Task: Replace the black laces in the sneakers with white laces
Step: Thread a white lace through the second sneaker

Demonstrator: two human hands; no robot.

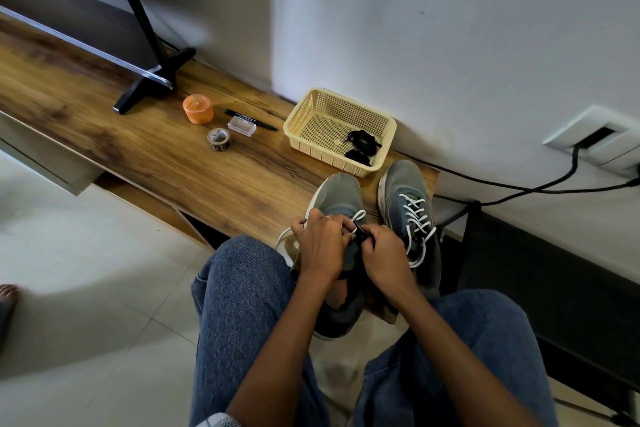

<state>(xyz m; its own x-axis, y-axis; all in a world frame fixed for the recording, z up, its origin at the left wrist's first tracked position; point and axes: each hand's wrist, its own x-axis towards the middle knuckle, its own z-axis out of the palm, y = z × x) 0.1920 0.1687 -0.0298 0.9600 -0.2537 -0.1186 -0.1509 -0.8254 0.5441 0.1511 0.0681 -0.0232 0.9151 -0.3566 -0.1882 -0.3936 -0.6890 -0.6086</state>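
Two grey-blue sneakers stand on the wooden bench. The right sneaker carries a white lace crossed through its eyelets. Both hands work over the tongue of the left sneaker. My left hand pinches a white lace that loops out above the fingers and trails off to the left. My right hand grips the sneaker's black eyelet area beside the lace end. Black laces lie bundled in the yellow basket.
On the wooden bench lie an orange jar, a tape roll, a clear plastic box and a black marker. A TV stand foot stands at the left. A black cable runs along the wall.
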